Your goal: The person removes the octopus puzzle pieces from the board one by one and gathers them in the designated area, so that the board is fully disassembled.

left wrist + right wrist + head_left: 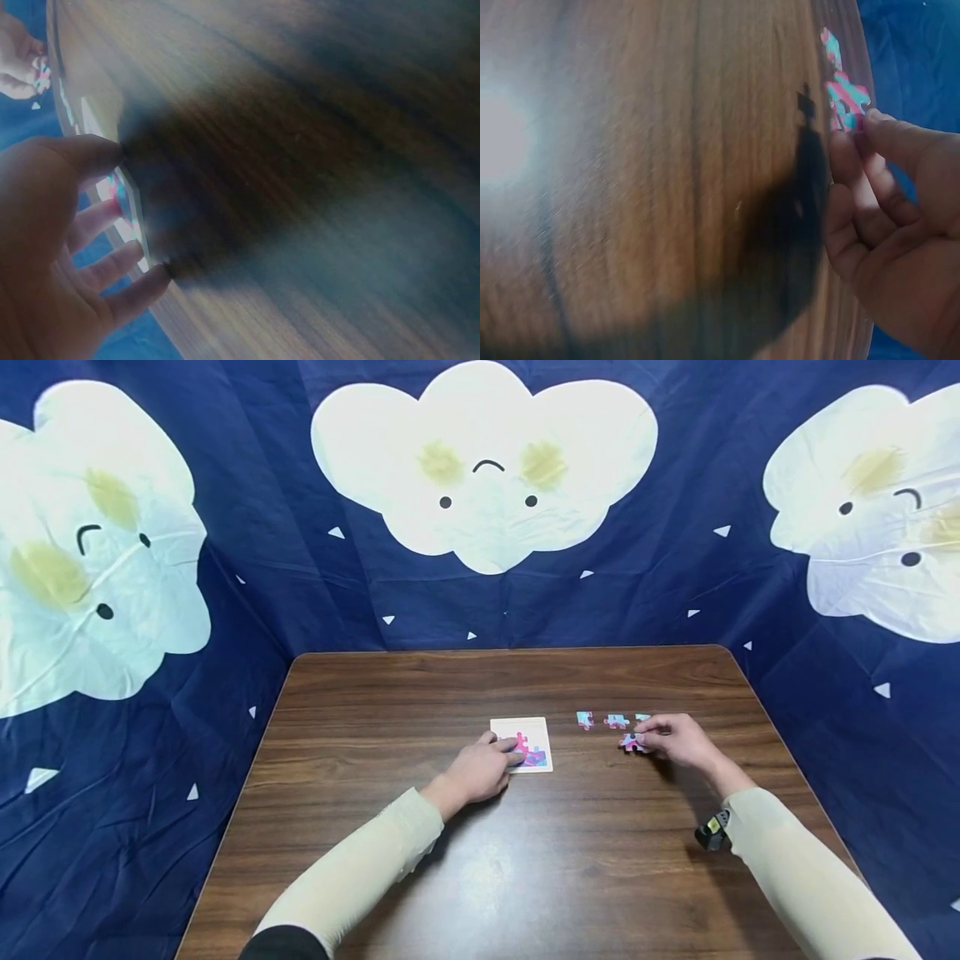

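A white-bordered square puzzle board [550, 745] lies on the table, with pink and purple pieces set in its lower part. My left hand [481, 768] rests on the board's left side, fingers extended over it. In the left wrist view, the left hand's fingers [112, 266] are spread along the board's edge. Between thumb and fingertips, my right hand [678, 741] pinches a pink and blue jigsaw piece [849, 94], seen raised above the table in the head view. Just beyond are loose jigsaw pieces [617, 721], the one nearest the hand partly hidden by it.
The brown wooden table [420, 693] has a dark blue curtain [510, 602] with cloud prints behind it and at both sides. Another loose jigsaw piece [585, 720] lies between the board and the right hand. A dark device [712, 831] hangs at the right wrist.
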`<state>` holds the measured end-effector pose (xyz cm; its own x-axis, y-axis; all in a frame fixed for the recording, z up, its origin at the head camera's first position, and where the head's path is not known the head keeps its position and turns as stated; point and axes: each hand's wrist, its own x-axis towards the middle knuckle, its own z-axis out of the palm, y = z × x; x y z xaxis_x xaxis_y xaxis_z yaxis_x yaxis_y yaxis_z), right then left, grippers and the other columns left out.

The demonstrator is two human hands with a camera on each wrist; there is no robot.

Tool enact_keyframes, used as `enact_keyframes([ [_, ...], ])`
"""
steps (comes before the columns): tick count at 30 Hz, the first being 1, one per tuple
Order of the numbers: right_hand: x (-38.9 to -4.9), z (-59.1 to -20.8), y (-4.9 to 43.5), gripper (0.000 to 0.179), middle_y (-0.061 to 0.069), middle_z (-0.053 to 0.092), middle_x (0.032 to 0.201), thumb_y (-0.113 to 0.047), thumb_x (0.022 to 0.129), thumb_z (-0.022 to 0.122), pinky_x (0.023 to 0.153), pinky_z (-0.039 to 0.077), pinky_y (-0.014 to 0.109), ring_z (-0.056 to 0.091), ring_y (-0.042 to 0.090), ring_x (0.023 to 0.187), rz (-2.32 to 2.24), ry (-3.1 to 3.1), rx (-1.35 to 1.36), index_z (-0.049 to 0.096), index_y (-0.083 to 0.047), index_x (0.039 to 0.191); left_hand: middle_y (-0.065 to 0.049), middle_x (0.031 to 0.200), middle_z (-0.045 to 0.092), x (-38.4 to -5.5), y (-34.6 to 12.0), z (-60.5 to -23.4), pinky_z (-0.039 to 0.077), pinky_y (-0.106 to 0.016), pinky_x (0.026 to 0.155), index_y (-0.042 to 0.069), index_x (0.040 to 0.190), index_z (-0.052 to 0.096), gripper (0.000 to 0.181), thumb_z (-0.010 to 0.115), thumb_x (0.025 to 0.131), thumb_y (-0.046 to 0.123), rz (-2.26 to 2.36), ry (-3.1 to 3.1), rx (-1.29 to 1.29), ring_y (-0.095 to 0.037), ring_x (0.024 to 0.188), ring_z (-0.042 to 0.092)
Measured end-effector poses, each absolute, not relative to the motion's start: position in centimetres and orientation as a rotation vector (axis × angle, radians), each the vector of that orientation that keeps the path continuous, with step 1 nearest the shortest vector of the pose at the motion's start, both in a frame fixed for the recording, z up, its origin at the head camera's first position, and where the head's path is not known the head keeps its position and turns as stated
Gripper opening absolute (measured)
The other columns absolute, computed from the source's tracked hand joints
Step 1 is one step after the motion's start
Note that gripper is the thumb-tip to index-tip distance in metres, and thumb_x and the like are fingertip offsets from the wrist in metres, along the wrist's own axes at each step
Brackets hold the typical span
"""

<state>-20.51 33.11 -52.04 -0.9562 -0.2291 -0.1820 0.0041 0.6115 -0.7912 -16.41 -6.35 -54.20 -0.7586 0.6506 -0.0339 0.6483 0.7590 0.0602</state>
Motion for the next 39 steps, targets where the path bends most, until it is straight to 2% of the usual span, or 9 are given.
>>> enact_keyframes([
  [7, -20.1, -52.0, 34.0, 0.024, 0.017, 0.075, 0.095, -0.008, 0.096, 0.07, 0.059, 0.056, 0.032, 0.067, 0.019, 0.073, -1.207, 2.617, -0.115, 0.071, 0.007, 0.115, -0.002, 0.153, 0.055, -16.4, -6.4, -54.1, 0.059, -0.037, 0.08, 0.027, 0.139, 0.067, 0.045, 0.065, 0.094, 0.023, 0.083, 2.911, 1.063, -0.028, 0.116, 0.056],
  [20, -20.1, -52.5, 35.5, 0.018, 0.004, 0.072, 0.082, -0.014, 0.096, 0.071, 0.056, 0.05, 0.028, 0.062, 0.017, 0.071, -0.99, 2.718, -0.005, 0.075, 0.002, 0.104, -0.001, 0.156, 0.052, -16.2, -6.4, -54.2, 0.059, -0.038, 0.081, 0.029, 0.142, 0.064, 0.044, 0.061, 0.098, 0.025, 0.07, 2.891, 1.035, -0.027, 0.116, 0.056],
  [30, -20.4, -52.7, 35.3, 0.016, 0.005, 0.076, 0.089, -0.016, 0.095, 0.071, 0.079, 0.048, 0.036, 0.062, 0.018, 0.083, -0.824, 2.815, -0.07, 0.078, -0.004, 0.102, 0.0, 0.156, 0.051, -16.2, -6.4, -54.3, 0.06, -0.039, 0.081, 0.03, 0.142, 0.064, 0.045, 0.061, 0.098, 0.023, 0.098, 2.895, 1.017, -0.027, 0.117, 0.055],
  [39, -20.5, -53.0, 35.1, 0.016, 0.007, 0.076, 0.089, -0.016, 0.094, 0.071, 0.082, 0.049, 0.042, 0.063, 0.021, 0.086, -0.808, 2.849, -0.091, 0.078, -0.004, 0.1, -0.001, 0.156, 0.052, -16.3, -6.4, -54.4, 0.059, -0.04, 0.083, 0.03, 0.142, 0.064, 0.044, 0.061, 0.098, 0.024, 0.099, 2.894, 1.024, -0.027, 0.117, 0.055],
])
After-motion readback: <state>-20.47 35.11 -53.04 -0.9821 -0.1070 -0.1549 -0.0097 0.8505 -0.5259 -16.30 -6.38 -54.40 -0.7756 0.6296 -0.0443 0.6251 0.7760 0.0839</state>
